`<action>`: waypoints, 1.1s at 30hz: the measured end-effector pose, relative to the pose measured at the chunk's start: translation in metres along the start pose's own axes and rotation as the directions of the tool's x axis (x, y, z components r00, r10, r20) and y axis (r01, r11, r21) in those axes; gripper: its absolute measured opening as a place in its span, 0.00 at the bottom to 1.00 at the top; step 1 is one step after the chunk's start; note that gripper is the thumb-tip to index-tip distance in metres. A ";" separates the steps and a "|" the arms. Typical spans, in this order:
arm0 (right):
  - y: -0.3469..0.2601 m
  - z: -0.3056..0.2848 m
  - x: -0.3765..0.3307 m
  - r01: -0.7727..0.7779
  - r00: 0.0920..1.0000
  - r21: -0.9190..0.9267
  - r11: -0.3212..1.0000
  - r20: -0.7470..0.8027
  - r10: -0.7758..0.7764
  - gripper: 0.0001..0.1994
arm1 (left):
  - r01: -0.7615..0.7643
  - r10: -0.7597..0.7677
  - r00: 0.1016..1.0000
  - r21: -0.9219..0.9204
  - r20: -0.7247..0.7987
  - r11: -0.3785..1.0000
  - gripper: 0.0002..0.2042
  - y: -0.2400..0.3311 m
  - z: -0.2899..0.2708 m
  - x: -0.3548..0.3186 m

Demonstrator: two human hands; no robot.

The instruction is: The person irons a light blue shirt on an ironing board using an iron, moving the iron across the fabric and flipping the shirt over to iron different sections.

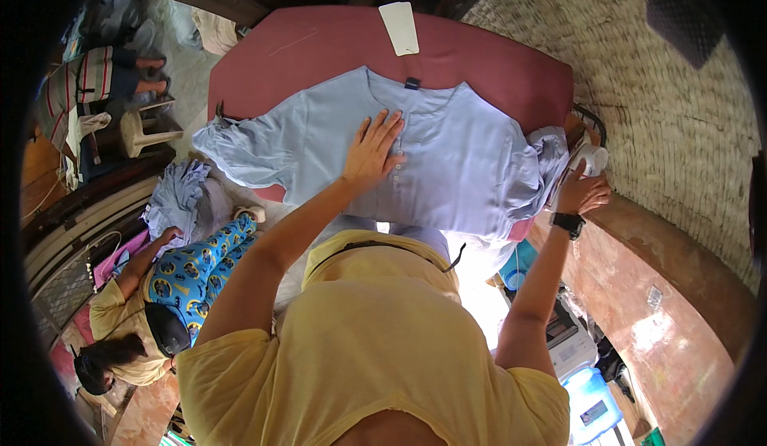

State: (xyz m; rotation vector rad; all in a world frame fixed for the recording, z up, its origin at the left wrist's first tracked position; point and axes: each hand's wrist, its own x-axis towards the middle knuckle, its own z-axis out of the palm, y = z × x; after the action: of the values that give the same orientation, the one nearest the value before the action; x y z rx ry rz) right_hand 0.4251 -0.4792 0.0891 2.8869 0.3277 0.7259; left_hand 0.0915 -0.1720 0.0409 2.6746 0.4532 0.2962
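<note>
A light blue long-sleeved blouse [455,158] with a buttoned front placket lies face up across a maroon padded board [296,47]. Its collar points to the far side, and the sleeves are bunched at both ends. My left hand [374,149] rests on the blouse beside the buttons, fingers stretched out. At the board's right end, my right hand [583,192] curls its fingers round what looks like a white clothes iron [592,158], mostly hidden by the hand. A dark watch [568,224] is on that wrist.
A white card [399,28] lies on the board's far edge. At left, another person [128,326] sits beside a heap of blue clothes [180,194]. A plastic chair [144,130] stands farther back. A ledge [663,238] and woven wall [639,103] border the right side.
</note>
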 end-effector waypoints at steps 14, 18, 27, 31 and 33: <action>0.064 -0.035 0.072 -0.312 0.883 0.374 0.873 0.454 0.120 0.38 | -0.130 0.123 0.974 0.021 0.192 0.991 0.37 0.030 0.003 0.003; 0.025 -0.145 0.073 -0.165 0.897 0.509 0.845 0.433 -0.086 0.39 | -0.100 0.105 0.994 -0.175 0.019 0.979 0.29 0.019 -0.002 0.007; -0.157 -0.151 -0.014 0.278 0.888 0.727 0.628 0.055 -0.456 0.29 | 0.185 -0.331 0.898 -0.434 -0.290 0.882 0.18 -0.116 -0.030 0.067; -0.197 -0.144 -0.021 0.192 0.869 0.653 0.732 0.233 -0.436 0.31 | 0.248 -0.299 0.932 -0.243 -0.202 0.938 0.19 -0.120 -0.033 0.078; -0.207 -0.130 -0.021 0.195 0.871 0.642 0.741 0.233 -0.432 0.31 | 0.259 -0.308 0.929 -0.234 -0.204 0.937 0.18 -0.119 -0.032 0.082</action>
State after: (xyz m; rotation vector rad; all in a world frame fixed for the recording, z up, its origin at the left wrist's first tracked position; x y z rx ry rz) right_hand 0.3090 -0.2733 0.1530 3.2949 1.1615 -0.0207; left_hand 0.1265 -0.0290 0.0299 2.3425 0.8301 0.5469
